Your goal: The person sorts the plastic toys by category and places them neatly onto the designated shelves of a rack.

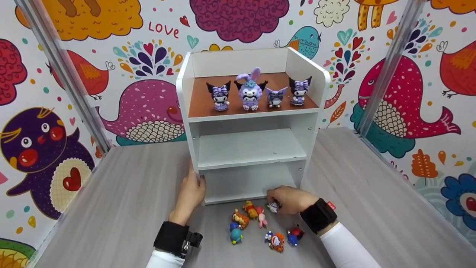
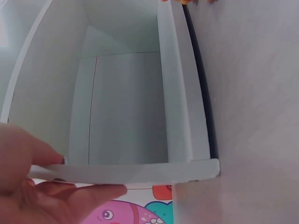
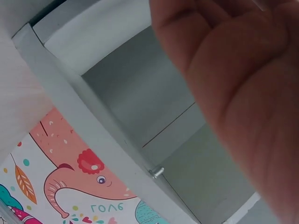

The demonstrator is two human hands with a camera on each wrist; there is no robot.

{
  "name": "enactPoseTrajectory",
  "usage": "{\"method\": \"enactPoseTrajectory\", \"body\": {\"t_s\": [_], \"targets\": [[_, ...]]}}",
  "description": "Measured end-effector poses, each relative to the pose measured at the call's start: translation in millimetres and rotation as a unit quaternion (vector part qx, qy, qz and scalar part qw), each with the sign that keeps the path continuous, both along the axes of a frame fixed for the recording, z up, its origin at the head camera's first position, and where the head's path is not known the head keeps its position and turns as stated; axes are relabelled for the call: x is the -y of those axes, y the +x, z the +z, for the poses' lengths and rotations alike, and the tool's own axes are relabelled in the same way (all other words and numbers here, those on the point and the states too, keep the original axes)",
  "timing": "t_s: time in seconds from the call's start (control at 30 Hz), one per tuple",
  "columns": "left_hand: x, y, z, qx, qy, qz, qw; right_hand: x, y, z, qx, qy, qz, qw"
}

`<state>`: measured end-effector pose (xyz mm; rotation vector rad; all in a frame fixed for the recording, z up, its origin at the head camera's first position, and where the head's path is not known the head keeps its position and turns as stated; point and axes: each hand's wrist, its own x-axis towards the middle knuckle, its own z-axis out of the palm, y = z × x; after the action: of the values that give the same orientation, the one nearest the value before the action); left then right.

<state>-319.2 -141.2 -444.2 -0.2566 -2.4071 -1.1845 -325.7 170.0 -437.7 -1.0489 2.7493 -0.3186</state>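
Observation:
A white toy shelf (image 1: 253,163) with three levels stands on the table. My left hand (image 1: 192,191) grips the front edge of its left side panel; in the left wrist view the thumb lies inside and the fingers outside the panel (image 2: 140,173). At the lower front right, my right hand (image 1: 292,200) curls its fingers over a small white-and-dark figurine (image 1: 274,206), partly hidden under them. In the right wrist view the palm (image 3: 233,93) fills the upper right, its fingertips out of frame. Beside it lie a pink figurine (image 1: 261,217) and a yellow-and-red bear figurine (image 1: 250,209).
More figurines lie before the shelf: an orange tiger (image 1: 240,219), a teal one (image 1: 236,235), an orange-and-white one (image 1: 275,241) and a red-and-blue one (image 1: 295,235). Several purple-and-black figurines, one with rabbit ears (image 1: 250,91), stand on the brown top level. A patterned wall (image 1: 148,108) is behind.

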Motion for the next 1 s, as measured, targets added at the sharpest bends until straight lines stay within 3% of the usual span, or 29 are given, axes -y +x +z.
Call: {"method": "enactPoseTrajectory", "body": {"t_s": [0.2,0.5,0.8,0.9,1.0], "targets": [[0,0.5,-0.2,0.004,-0.006,0.006,1.0,1,0.2,4.5,0.004,-0.022,-0.005,1.0],[-1,0.8,1.2,0.02,0.0,0.004,0.9998,-4,1.4,24.5,-0.032,-0.131,0.066,0.989],[0,-0.7,0.0,0.022,0.005,-0.001,0.9997,-11,3.2,38.7,-0.075,-0.279,0.056,0.956],[0,-0.7,0.5,0.03,0.009,-0.001,0.9995,-12,2.6,41.1,-0.099,-0.324,0.054,0.939],[1,-0.4,1.2,0.035,0.008,-0.001,0.9994,-11,0.9,42.7,-0.143,-0.37,0.041,0.917]]}}
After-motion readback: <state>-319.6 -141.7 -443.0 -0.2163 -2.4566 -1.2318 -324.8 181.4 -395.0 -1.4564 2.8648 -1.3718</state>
